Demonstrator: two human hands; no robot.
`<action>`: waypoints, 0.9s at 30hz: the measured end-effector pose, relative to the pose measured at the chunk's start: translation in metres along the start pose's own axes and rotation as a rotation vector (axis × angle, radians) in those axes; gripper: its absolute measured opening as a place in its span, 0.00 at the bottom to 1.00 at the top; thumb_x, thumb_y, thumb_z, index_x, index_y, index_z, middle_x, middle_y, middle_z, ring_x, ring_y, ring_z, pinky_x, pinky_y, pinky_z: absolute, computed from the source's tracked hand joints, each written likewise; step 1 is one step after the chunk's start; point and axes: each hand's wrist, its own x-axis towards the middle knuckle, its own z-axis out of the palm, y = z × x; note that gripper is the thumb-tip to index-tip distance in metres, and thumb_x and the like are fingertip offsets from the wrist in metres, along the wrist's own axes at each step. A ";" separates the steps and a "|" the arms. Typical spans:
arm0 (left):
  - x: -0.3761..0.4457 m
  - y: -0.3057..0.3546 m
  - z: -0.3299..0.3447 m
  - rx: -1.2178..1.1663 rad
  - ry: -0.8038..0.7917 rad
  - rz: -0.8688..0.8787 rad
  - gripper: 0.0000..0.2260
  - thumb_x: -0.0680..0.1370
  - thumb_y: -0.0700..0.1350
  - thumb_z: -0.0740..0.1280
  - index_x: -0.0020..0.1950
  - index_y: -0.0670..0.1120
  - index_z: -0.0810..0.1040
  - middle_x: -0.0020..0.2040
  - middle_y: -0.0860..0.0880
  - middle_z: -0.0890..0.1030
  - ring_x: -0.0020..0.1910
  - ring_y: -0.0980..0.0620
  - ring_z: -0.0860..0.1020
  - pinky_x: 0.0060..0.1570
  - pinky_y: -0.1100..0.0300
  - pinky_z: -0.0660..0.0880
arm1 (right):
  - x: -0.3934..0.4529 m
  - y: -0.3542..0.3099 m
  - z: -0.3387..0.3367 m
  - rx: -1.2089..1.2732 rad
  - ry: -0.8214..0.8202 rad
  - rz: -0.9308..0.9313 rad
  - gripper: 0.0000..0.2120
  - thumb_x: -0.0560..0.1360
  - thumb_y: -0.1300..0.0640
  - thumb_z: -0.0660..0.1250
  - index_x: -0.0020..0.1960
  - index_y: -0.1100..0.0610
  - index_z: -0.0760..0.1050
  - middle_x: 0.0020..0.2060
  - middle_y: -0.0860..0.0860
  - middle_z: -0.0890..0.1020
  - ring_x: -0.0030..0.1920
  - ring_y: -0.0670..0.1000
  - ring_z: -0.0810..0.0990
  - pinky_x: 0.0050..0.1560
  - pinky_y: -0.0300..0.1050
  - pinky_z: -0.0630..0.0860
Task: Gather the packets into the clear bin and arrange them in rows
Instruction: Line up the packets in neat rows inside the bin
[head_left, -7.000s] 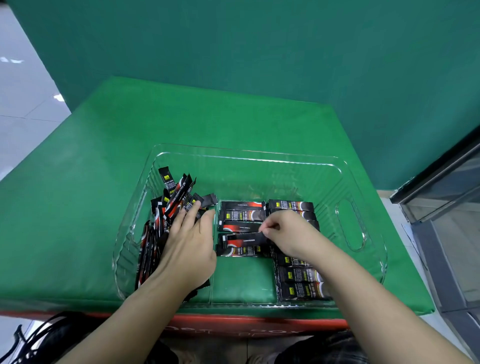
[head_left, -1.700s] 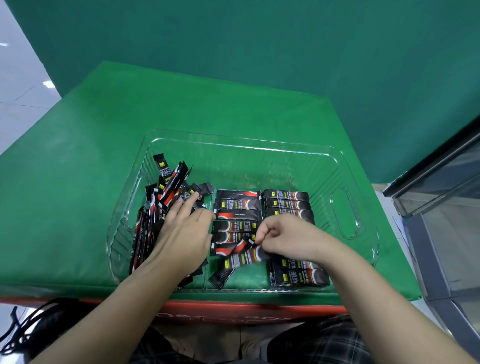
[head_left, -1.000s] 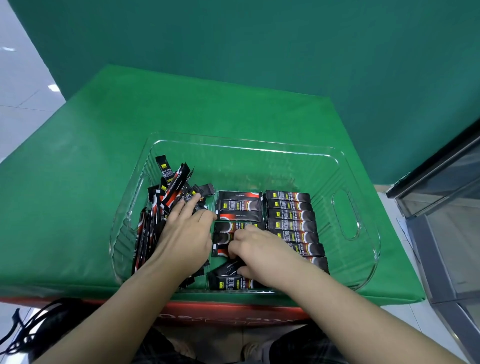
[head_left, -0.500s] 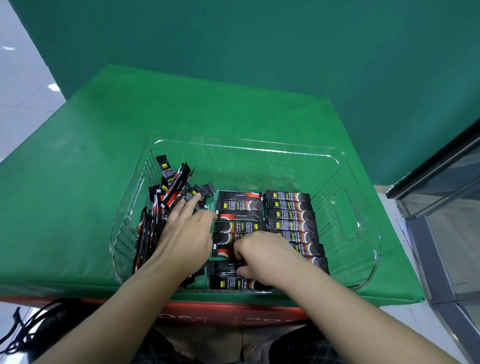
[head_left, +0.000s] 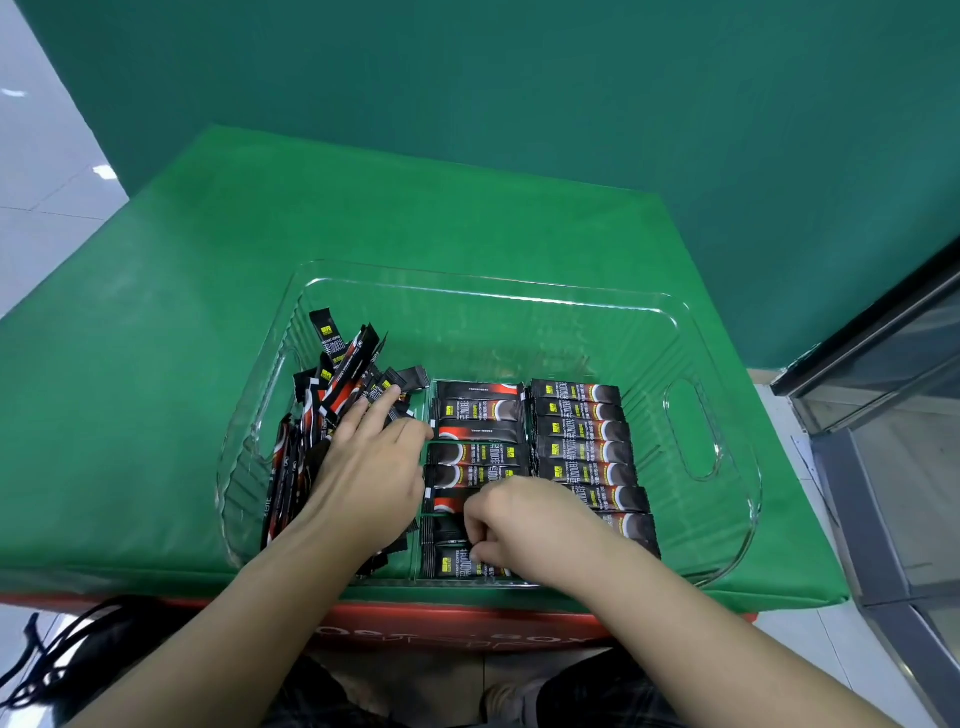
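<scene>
Two packet rows (head_left: 582, 441), loose heap (head_left: 332, 395) beside

We see a counter (head_left: 156, 395) covered in green padding with a red front edge — only one thing lies directly on it, the clear bin (head_left: 691, 415), sitting near that front edge, toward the right.

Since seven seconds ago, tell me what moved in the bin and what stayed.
The right hand laid down the packet it held, came toward the near wall and now pinches a packet at the middle row's near end. That row gained packets. The left hand stayed on the loose pile; the right row and bin kept their places.
</scene>
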 end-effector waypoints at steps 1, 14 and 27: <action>0.000 0.000 0.000 -0.003 -0.002 -0.001 0.14 0.79 0.43 0.60 0.65 0.48 0.71 0.67 0.50 0.75 0.77 0.49 0.50 0.69 0.56 0.36 | 0.000 0.000 0.000 0.004 0.034 -0.002 0.04 0.75 0.54 0.67 0.49 0.54 0.76 0.47 0.51 0.80 0.49 0.53 0.77 0.44 0.46 0.72; 0.002 0.001 -0.002 0.000 -0.030 -0.019 0.15 0.79 0.43 0.60 0.66 0.48 0.70 0.68 0.50 0.74 0.77 0.50 0.50 0.71 0.55 0.37 | -0.003 0.007 0.002 -0.028 0.142 0.048 0.12 0.75 0.50 0.67 0.55 0.55 0.76 0.51 0.51 0.79 0.54 0.54 0.76 0.48 0.47 0.74; 0.000 0.004 -0.007 0.042 -0.006 -0.034 0.23 0.76 0.33 0.57 0.71 0.45 0.64 0.73 0.49 0.67 0.77 0.50 0.48 0.71 0.56 0.37 | 0.027 0.014 -0.027 0.292 0.268 0.142 0.11 0.75 0.54 0.68 0.56 0.54 0.77 0.51 0.49 0.81 0.51 0.49 0.78 0.52 0.41 0.74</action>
